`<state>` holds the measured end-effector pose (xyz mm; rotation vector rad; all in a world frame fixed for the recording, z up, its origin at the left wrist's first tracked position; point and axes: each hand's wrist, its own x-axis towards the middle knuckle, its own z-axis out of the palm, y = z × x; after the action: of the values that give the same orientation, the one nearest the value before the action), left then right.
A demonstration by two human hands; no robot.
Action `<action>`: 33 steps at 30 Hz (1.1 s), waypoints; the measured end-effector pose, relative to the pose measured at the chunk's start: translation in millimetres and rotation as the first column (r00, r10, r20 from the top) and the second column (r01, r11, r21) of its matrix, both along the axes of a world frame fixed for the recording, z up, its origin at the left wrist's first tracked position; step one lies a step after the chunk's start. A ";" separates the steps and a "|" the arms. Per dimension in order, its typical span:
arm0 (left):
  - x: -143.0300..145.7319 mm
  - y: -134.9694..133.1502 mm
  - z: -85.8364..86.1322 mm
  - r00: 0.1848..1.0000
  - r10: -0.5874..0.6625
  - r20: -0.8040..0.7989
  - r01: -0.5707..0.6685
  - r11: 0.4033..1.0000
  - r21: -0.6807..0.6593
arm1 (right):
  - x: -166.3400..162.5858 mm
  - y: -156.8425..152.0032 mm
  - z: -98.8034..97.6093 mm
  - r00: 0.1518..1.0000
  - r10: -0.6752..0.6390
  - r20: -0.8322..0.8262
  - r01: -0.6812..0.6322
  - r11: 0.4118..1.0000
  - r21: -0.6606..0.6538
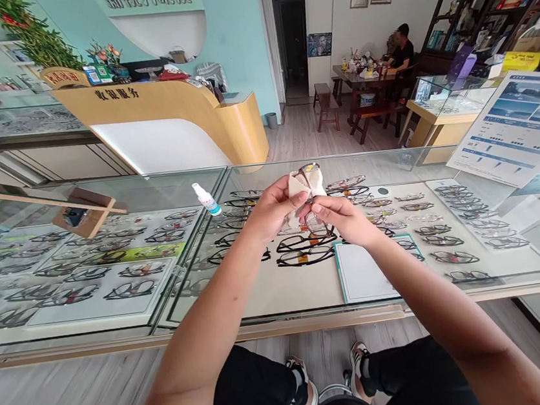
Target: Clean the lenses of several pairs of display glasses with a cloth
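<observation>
Above the glass counter, my left hand [278,207] is closed on a cream-coloured cloth [296,185], which is folded around part of a pair of eyeglasses [319,225]. My right hand [342,215] pinches the eyeglasses' thin frame from the other side. One lens hangs below my fingers; the other end sticks up by the cloth, with a small yellow patch on it. Fingers and cloth hide the middle of the frame. A small white spray bottle [206,199] with a blue label stands on the glass to the left of my hands.
Rows of eyeglass frames [305,258] lie inside the glass display counter [264,319]. A white board with a teal edge [368,272] is at my right forearm. Nearby are a wooden-framed stand mirror [86,212] and a printed sheet [510,129]. A person [401,51] sits at a far table.
</observation>
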<state>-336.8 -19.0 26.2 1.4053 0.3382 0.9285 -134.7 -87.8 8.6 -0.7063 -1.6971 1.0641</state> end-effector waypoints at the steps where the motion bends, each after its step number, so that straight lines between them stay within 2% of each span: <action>1: 0.3 0.6 -0.6 1.000 -0.002 0.004 0.002 1.000 0.000 | 0.0 0.2 -0.5 1.000 0.000 -0.006 0.000 1.000 0.000; 7: -1.7 2.5 0.3 0.999 -0.039 -0.001 0.039 0.999 0.007 | 0.3 0.5 -0.1 1.000 0.002 -0.021 -0.002 1.000 -0.010; 11: -0.9 0.4 2.4 0.999 -0.022 0.024 0.021 1.000 0.018 | 0.3 0.8 0.4 1.000 -0.006 -0.023 0.006 1.000 -0.009; 16: 2.2 -3.4 2.4 0.999 0.026 0.028 -0.027 0.999 0.044 | 0.5 1.5 0.2 1.000 -0.024 -0.017 0.024 0.999 -0.021; 23: 1.1 -1.8 -3.6 0.985 0.168 0.027 -0.168 0.986 -0.001 | 1.0 -0.2 3.1 0.999 -0.035 -0.018 0.034 0.999 -0.025; 33: 2.5 -5.9 4.1 0.992 0.125 0.007 -0.125 0.985 0.116 | 0.6 1.5 0.2 1.000 -0.023 -0.014 0.023 1.000 -0.009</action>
<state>-334.3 -24.8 30.3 1.5043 0.3809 1.0644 -134.1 -86.3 8.8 -0.7205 -1.6690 1.0589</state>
